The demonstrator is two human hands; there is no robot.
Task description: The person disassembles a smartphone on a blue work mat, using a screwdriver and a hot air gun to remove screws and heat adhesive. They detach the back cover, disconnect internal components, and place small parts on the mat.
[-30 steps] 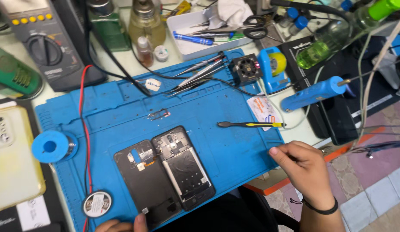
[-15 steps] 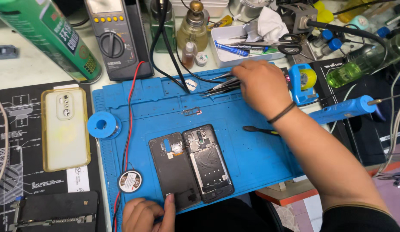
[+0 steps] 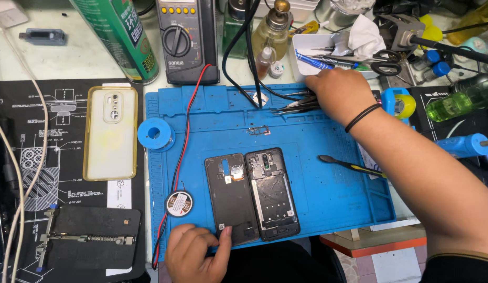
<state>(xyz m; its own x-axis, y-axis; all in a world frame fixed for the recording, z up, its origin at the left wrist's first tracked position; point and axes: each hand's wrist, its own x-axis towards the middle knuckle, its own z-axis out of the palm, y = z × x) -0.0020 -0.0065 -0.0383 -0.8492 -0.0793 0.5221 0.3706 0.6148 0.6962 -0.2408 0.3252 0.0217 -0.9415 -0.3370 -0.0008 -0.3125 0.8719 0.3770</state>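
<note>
While the left hand [image 3: 194, 251] rests at the near edge of the blue work mat [image 3: 328, 194], its fingers are loosely curled and hold nothing; one fingertip presses on the bottom corner of the black phone back cover [image 3: 231, 199]. That cover lies flat on the mat, touching the opened phone body [image 3: 271, 193] just to its right, both with their insides facing up. The right hand [image 3: 341, 94] reaches across to the far side of the mat and lies over a cluster of metal tweezers [image 3: 296, 104], whose tips stick out to the left of the hand; the fingers are bent down over them, but whether this grip has actually closed on a pair cannot be told. A black band circles that wrist. Between the right forearm and the phone body, a black and yellow pry tool [image 3: 349, 165] lies on the mat. A blue solder spool [image 3: 156, 134] sits at the mat's left edge, and a small round tin [image 3: 179, 203] lies near the left hand. On the counter to the left of the mat lies a clear yellowed phone case [image 3: 110, 133], and a multimeter [image 3: 185, 39] stands beyond the mat's far edge beside a green spray can [image 3: 118, 36].
</note>
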